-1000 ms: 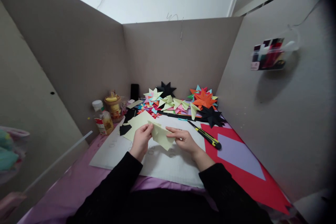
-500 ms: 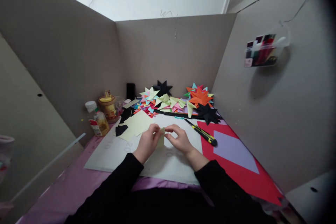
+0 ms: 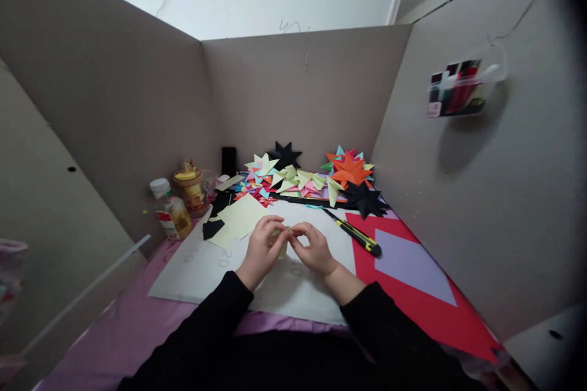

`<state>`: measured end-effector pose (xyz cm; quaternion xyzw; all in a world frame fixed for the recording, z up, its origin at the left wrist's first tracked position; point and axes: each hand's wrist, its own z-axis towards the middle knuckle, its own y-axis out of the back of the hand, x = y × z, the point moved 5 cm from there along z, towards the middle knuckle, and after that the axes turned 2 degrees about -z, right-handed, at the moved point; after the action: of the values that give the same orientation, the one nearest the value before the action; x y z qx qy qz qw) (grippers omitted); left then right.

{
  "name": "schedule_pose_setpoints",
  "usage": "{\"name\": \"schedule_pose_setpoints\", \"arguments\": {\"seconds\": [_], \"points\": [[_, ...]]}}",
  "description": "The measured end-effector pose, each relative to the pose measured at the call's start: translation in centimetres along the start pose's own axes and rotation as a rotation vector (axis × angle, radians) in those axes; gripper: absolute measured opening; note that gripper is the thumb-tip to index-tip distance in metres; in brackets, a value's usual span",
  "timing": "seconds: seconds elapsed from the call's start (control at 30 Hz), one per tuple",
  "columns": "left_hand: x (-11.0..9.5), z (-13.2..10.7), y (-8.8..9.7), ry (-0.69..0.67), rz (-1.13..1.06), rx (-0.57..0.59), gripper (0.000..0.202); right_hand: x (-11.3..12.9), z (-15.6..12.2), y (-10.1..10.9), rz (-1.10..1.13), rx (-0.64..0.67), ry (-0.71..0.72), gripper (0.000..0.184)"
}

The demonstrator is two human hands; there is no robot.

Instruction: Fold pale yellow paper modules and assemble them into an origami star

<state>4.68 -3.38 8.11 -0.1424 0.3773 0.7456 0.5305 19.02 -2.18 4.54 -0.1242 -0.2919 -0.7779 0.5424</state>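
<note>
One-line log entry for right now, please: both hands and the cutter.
left hand: pinching pale-green paper | right hand: pinching same paper | utility knife: lying right of both hands, unheld

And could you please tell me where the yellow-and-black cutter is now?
In the head view, the cutter lies right of the right hand, from the white mat across the red sheet to the lilac sheet.
</note>
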Motion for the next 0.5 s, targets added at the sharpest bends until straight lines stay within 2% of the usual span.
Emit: {"name": "schedule_pose_setpoints", "arguments": {"seconds": [0.07,0.17,0.3,0.4,0.5], "points": [[-0.4,0.5,0.7,-0.004,0.058,0.002,0.009,0.3,0.3,0.6,0.011,-0.030,0.012,0.012],[-1.2,1.4,1.4,-0.005,0.074,0.121,0.013,0.6,0.9,1.7,0.011,-0.074,0.001,0.022],[-2.3,2.3,2.0,0.052,0.023,0.267,0.015,1.1,1.9,1.8,0.129,0.008,-0.036,0.025],[-2.5,2.5,2.0,0.133,-0.021,0.307,0.015,1.7,2.4,1.5,0.268,0.057,-0.153,0.014],[-2.6,2.5,2.0,0.185,-0.045,0.320,0.017,2.6,2.9,1.4,0.294,0.072,-0.297,0.012]]}}
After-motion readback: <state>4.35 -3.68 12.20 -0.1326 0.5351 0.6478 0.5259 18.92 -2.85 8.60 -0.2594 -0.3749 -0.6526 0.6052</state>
